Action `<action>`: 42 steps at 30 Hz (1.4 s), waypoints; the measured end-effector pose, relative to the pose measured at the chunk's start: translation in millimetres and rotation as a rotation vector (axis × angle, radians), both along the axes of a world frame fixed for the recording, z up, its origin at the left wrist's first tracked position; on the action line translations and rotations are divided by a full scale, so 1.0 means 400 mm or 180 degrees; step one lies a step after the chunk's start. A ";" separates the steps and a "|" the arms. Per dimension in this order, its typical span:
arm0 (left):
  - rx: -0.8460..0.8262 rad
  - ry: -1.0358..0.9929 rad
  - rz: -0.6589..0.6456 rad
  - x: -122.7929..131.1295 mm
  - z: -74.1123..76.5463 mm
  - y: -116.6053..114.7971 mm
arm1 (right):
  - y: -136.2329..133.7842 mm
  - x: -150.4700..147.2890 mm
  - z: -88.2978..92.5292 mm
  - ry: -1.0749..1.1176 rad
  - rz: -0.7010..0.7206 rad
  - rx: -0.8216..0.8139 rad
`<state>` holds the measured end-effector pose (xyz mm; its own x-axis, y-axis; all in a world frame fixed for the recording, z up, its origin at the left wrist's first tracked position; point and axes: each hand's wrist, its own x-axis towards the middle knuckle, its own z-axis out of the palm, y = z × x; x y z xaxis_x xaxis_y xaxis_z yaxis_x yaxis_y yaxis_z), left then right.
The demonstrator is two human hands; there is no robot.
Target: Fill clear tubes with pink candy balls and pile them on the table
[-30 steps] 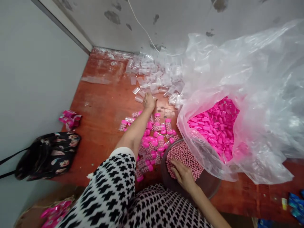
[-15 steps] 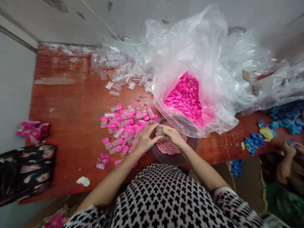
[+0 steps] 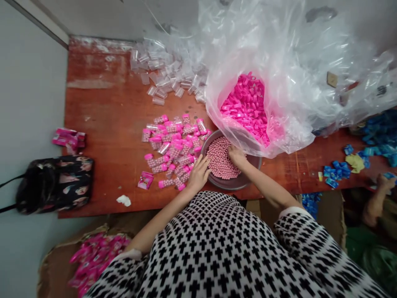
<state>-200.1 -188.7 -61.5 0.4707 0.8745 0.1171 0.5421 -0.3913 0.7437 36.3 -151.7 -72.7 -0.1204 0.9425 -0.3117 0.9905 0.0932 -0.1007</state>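
Note:
A grey bowl of small pink beads stands at the table's front edge. My left hand lies against the bowl's left rim, its fingers stretched out and apart. Inside the bowl, my right hand is down among the beads with its fingers curled; whatever they hold is hidden. Left of the bowl lies a heap of clear little bottles with pink caps, most with pink beads inside. Behind the bowl, an open plastic bag full of loose pink caps overhangs its rim.
Empty clear tubes are scattered at the back. A pink packet, a white scrap and a patterned bag lie to the left. Blue pieces are on the right, near another person's hand. A carton of pink packets stands below.
My hands were together over the bowl around a small clear thing. They have parted: the left went to the rim, the right down into the beads. The view has shifted too.

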 end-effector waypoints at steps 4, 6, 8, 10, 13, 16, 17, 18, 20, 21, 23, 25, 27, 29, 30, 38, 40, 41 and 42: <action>-0.0103 -0.0067 0.0055 -0.009 -0.010 -0.013 | 0.004 -0.108 -0.049 0.0759 0.0217 -0.0277; -0.0133 -0.0095 0.0086 -0.014 -0.010 -0.014 | -0.001 -0.141 -0.067 0.1178 0.0248 -0.0412; -0.0155 -0.0134 0.0115 -0.018 -0.003 -0.013 | -0.009 -0.146 -0.077 0.1346 0.0232 -0.0470; -0.0185 -0.0182 0.0194 -0.016 0.011 -0.010 | -0.022 -0.130 -0.075 0.1676 0.0039 -0.0504; -0.0292 -0.0289 0.0353 0.003 0.038 0.003 | -0.049 -0.096 -0.047 0.3131 -0.0798 -0.0625; -0.0622 -0.0436 0.0380 0.042 0.057 0.025 | -0.080 -0.083 0.005 0.4658 -0.1564 -0.0772; -0.0796 -0.0507 0.0369 0.057 0.060 0.033 | -0.090 -0.083 0.024 0.4923 -0.1691 -0.0780; -0.0985 -0.0602 0.0360 0.071 0.062 0.040 | -0.098 -0.086 0.043 0.5089 -0.1784 -0.0766; -0.1345 -0.0863 0.0376 0.093 0.064 0.050 | -0.111 -0.089 0.075 0.5190 -0.1907 -0.0671; -0.1482 -0.1002 0.0390 0.100 0.064 0.054 | -0.115 -0.088 0.089 0.5164 -0.1922 -0.0606; -0.1634 -0.1183 0.0418 0.108 0.064 0.059 | -0.120 -0.079 0.114 0.5028 -0.1830 -0.0426; -0.1649 -0.1226 0.0415 0.108 0.064 0.063 | -0.120 -0.062 0.137 0.4802 -0.1569 -0.0234; -0.1614 -0.1259 0.0330 0.105 0.063 0.070 | -0.117 -0.042 0.161 0.4462 -0.1235 -0.0063; -0.1662 -0.1388 0.0170 0.100 0.058 0.079 | -0.112 -0.026 0.184 0.4025 -0.0902 0.0066; -0.1736 -0.1472 0.0081 0.097 0.056 0.084 | -0.109 -0.020 0.193 0.3816 -0.0753 0.0116; -0.1865 -0.1430 -0.0359 0.083 0.059 0.107 | -0.122 -0.021 0.188 0.3186 -0.0305 0.0310; -0.1800 -0.1276 -0.0454 0.079 0.060 0.106 | -0.137 -0.018 0.189 0.3149 -0.0349 0.0349; -0.1788 -0.1245 -0.0421 0.077 0.059 0.105 | -0.143 -0.014 0.192 0.3127 -0.0392 0.0356; -0.1807 -0.1249 -0.0340 0.075 0.057 0.104 | -0.147 -0.008 0.196 0.3101 -0.0453 0.0362</action>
